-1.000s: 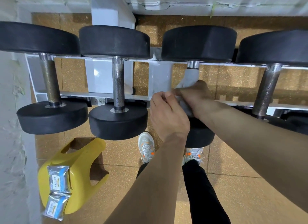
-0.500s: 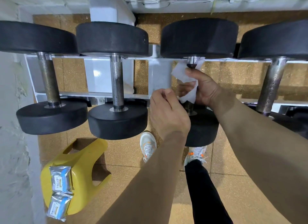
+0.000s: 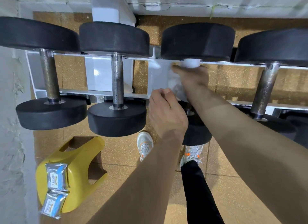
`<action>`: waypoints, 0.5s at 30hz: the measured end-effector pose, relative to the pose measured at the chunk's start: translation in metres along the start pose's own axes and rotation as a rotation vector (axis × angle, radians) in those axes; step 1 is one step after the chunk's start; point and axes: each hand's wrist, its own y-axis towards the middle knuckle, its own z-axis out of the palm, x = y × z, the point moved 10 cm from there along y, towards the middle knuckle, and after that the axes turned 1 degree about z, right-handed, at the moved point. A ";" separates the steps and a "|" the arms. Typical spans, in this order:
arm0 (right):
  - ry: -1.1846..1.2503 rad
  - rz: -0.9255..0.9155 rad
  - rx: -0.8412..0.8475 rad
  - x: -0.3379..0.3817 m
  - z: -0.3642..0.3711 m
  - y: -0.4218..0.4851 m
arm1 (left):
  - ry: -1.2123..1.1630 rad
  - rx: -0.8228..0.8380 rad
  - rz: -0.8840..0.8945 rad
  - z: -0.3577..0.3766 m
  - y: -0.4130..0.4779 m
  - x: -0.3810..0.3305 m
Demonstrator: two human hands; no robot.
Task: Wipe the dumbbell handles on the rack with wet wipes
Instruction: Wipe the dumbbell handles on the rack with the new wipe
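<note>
Several black dumbbells lie across a white rack [image 3: 100, 77]. My right hand [image 3: 191, 75] grips a white wet wipe [image 3: 190, 63] wrapped round the handle of the third dumbbell [image 3: 197, 40], at the handle's far end just under the back weight. The wipe's loose tail [image 3: 176, 87] hangs down toward me. My left hand [image 3: 166, 110] is curled near the handle's front end and pinches the tail's lower edge. The handle itself is hidden by both hands. Bare steel handles show on the first dumbbell [image 3: 49, 77], the second dumbbell [image 3: 117, 82] and the fourth dumbbell [image 3: 265, 88].
A yellow stool [image 3: 75, 172] stands on the tiled floor at lower left with two wet-wipe packs [image 3: 56, 188] on its seat. A rough white wall [image 3: 11, 123] closes the left side. My shoes [image 3: 145, 145] stand under the rack's front rail.
My right hand has slid the wipe along the third handle from its front end to its far end. My left hand has barely moved.
</note>
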 end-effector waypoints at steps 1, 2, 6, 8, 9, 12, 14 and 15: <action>0.088 0.005 0.048 0.003 0.003 0.000 | -0.001 0.000 0.001 0.000 0.000 0.000; 0.187 0.010 0.125 0.004 0.007 0.000 | -0.004 -0.002 0.003 -0.001 0.000 0.000; 0.374 0.098 0.548 0.001 0.022 -0.016 | 0.002 -0.005 0.013 -0.002 0.000 -0.001; 0.430 0.221 0.658 -0.014 0.027 -0.019 | 0.017 0.005 0.008 0.000 0.000 0.000; 0.439 0.255 0.687 -0.020 0.028 -0.020 | 0.021 0.020 0.002 0.001 0.000 0.000; 0.355 0.246 0.720 -0.028 0.024 -0.025 | 0.073 0.094 -0.004 0.004 -0.001 -0.003; 0.200 0.179 0.719 -0.033 0.019 -0.029 | 0.165 0.195 -0.028 0.009 -0.002 -0.006; 0.123 0.126 0.681 -0.036 0.015 -0.029 | 0.206 0.255 -0.061 0.013 -0.001 -0.004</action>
